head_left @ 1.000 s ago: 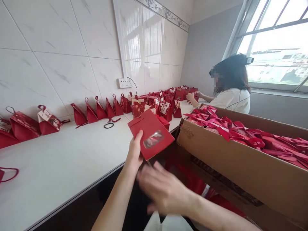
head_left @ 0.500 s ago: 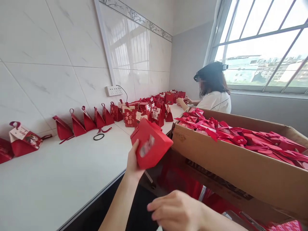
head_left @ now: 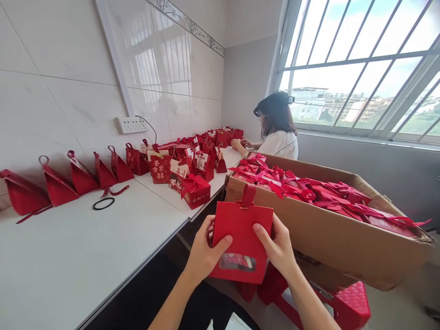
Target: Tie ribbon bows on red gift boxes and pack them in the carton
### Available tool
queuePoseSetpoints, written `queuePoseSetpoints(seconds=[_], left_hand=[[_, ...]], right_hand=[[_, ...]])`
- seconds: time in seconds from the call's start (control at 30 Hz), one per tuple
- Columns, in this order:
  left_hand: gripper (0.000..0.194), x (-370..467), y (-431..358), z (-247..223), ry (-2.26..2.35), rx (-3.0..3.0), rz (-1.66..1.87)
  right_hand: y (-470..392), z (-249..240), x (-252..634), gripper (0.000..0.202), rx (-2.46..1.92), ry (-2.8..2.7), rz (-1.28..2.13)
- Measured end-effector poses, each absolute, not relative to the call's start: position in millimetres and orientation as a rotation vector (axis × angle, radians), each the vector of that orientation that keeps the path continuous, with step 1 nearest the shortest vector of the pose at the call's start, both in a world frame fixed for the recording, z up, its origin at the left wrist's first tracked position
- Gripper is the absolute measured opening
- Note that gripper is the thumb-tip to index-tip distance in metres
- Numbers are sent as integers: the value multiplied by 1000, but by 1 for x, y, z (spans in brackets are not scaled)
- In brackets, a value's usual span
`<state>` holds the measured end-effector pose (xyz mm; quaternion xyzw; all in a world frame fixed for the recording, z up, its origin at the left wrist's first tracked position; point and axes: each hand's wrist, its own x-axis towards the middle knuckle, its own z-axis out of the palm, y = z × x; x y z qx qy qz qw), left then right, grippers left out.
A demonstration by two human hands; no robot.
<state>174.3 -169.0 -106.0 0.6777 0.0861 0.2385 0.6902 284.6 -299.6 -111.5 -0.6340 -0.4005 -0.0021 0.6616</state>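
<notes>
Between my two hands is a red gift box (head_left: 245,227), upright, with a ribbon loop at its top and a clear window low on the side facing me. My left hand (head_left: 210,250) grips its left edge, thumb across the front. On the right edge my right hand (head_left: 279,243) is closed the same way. Through the window something light and reddish shows, too unclear to name. Just beyond, a red box with a ribbon bow (head_left: 195,190) sits at the table's edge.
A large cardboard box (head_left: 309,224) full of ribboned red boxes stands at right. Several red gift boxes line the white table (head_left: 113,238) along the wall; a black ring (head_left: 103,204) lies there. A co-worker (head_left: 278,137) handles boxes at the far end. A red stool (head_left: 354,305) is below.
My right hand has come up from below and taken hold of the gift box's right side. The box has turned upright, its window side toward me. The view has swung right.
</notes>
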Motion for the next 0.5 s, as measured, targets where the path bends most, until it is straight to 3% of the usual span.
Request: queuePoseSetpoints(seconds=[0.17, 0.33, 0.5], left_hand=[[35, 176, -177, -100, 231, 1390, 506], [40, 179, -168, -110, 256, 1531, 562], [50, 201, -149, -120, -98, 1743, 421]], right_hand=[[-307, -99, 282, 17, -1450, -930, 80], [-331, -82, 292, 12, -1757, -1234, 113], [-374, -65, 302, 12, -1909, -1258, 126]])
